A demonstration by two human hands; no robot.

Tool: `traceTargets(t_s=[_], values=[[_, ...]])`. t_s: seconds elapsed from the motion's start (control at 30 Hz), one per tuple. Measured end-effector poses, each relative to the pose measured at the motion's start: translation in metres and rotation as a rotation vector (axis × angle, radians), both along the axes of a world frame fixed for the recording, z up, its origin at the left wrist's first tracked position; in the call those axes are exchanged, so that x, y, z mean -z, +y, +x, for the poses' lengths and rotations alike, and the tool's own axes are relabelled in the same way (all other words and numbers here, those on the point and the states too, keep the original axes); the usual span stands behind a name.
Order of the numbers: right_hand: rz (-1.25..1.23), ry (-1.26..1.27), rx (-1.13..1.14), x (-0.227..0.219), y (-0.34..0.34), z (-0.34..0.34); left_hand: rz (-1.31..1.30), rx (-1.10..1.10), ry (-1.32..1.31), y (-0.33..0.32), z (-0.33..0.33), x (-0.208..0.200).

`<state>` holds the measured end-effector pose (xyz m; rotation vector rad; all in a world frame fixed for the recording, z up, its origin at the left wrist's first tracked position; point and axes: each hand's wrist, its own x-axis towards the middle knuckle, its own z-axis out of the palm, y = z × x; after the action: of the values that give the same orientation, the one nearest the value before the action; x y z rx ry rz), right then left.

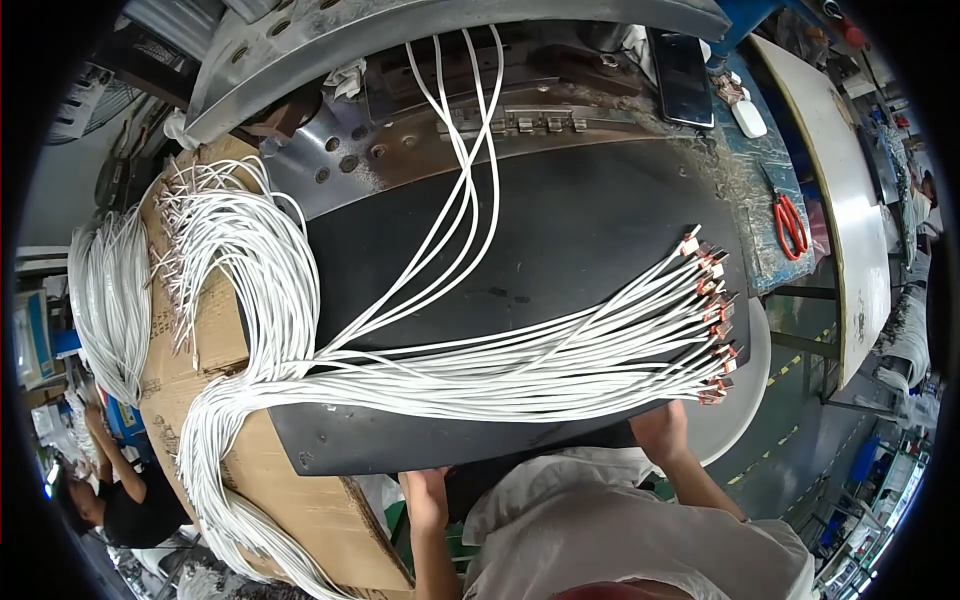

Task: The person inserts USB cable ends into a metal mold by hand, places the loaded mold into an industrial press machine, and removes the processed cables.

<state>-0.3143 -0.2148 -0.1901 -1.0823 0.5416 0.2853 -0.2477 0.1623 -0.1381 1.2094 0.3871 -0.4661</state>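
Observation:
A large bundle of white cables (500,385) lies across a black board (400,240). At its right end are small connectors with orange-red and metal parts (715,300). My left hand (427,500) is at the board's front edge, its fingers hidden beneath it. Under the front right corner, just below the connectors, is my right hand (662,432); the board covers its fingertips. Neither hand touches the cables in this view. Several white cables (470,180) run up from the bundle, cross one another and reach under the metal machine frame (460,30).
Brown cardboard (290,520) at the left bears more cables, with another white coil (105,300) beyond. Red-handled pliers (790,225) and a dark phone (683,80) lie at the right and back. A white stool seat (745,400) stands right; a co-worker (140,500) is far left.

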Motion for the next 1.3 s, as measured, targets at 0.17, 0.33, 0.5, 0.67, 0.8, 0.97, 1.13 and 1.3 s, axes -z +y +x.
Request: traceTargets(t_s=[0.17, 0.33, 0.5, 0.67, 0.8, 0.97, 1.13, 1.3], values=[[0.284, -0.162, 0.39, -0.017, 0.029, 0.039, 0.052, -0.246, -0.05, -0.024, 0.026, 0.009], [0.406, -0.125, 0.404, -0.036, 0.04, 0.051, 0.058, -0.258, -0.049, -0.023, 0.026, 0.001], [0.428, -0.101, 0.286, -0.033, 0.034, 0.052, 0.164, -0.245, -0.044, -0.018, 0.027, -0.006], [0.182, -0.159, -0.169, -0.025, 0.03, 0.053, 0.031, -0.021, 0.185, -0.004, 0.035, -0.02], [0.133, -0.029, -0.751, -0.113, 0.047, 0.067, 0.237, 1.01, -0.156, -0.04, 0.094, -0.152], [-0.462, -1.308, -0.904, -0.215, 0.032, 0.175, 0.95, 0.703, -1.449, -0.1, 0.207, -0.188], [-1.751, -0.964, -0.223, -0.226, -0.061, 0.287, 1.27, 0.592, -1.418, -0.07, 0.281, -0.147], [-2.056, -0.738, 0.041, -0.194, -0.113, 0.326, 1.339, 0.581, -1.426, -0.081, 0.266, -0.177]])
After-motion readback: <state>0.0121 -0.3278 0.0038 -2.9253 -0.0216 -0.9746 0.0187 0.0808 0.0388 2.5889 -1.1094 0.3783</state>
